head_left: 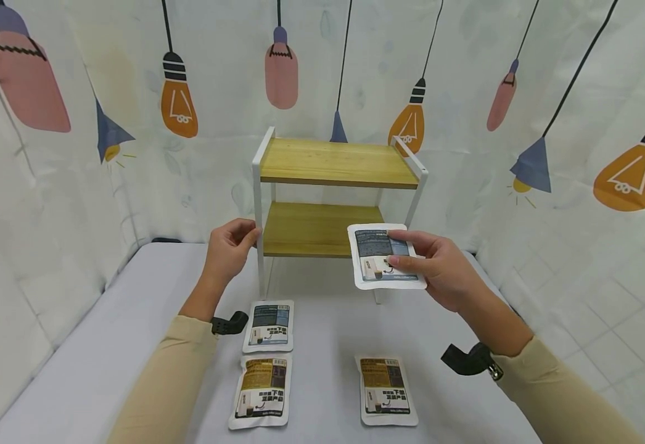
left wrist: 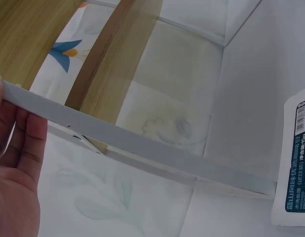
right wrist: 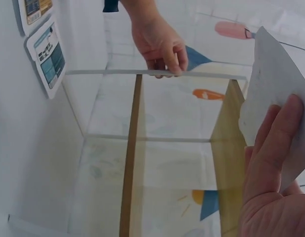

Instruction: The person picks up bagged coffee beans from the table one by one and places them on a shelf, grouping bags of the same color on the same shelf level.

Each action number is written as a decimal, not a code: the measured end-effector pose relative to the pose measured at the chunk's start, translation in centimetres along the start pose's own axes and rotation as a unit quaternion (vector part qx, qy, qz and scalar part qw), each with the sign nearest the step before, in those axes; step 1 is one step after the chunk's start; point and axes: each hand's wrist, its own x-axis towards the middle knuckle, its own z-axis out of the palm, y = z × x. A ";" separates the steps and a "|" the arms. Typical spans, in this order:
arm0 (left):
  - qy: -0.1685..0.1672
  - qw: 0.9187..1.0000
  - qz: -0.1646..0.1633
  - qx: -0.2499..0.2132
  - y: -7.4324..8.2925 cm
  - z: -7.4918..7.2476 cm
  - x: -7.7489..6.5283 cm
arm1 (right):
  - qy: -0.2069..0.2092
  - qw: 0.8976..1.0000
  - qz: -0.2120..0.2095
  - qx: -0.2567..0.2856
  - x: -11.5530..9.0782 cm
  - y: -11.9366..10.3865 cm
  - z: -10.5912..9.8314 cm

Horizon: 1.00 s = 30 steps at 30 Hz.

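Observation:
My left hand (head_left: 232, 250) grips the left front post of a small two-tier shelf (head_left: 333, 161) with white metal sides and wooden boards. In the left wrist view the thumb lies on one side of the white post (left wrist: 142, 140) and the fingers curl behind it. My right hand (head_left: 441, 268) pinches a white coffee packet (head_left: 375, 253) with a blue label, thumb on the labelled face. It is held up in front of the shelf's right side, level with the lower board (head_left: 311, 228). The right wrist view shows the packet's plain back (right wrist: 276, 84).
On the white table (head_left: 317, 382) a blue-labelled packet (head_left: 269, 327) lies behind a brown-labelled packet (head_left: 261, 393), left of centre. Another brown-labelled packet (head_left: 386, 391) lies to the right. A curtain (head_left: 217, 166) printed with lamps hangs around the table.

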 end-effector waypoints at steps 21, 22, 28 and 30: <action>0.000 1.000 0.013 -0.013 -1.1 -0.1 0.3 | 0.034 0.999 0.001 0.014 0.9 -3.0 0.0; 0.000 1.000 0.012 -0.012 -1.2 -0.1 0.3 | 0.035 0.999 0.001 0.015 0.9 -3.1 0.0; 0.000 1.000 0.005 -0.007 -1.4 -0.1 0.3 | 0.040 0.999 0.005 0.025 1.6 -3.9 -0.1; 0.000 1.000 0.003 -0.005 -1.2 -0.1 0.3 | 0.041 0.999 0.007 0.029 1.8 -4.1 -0.1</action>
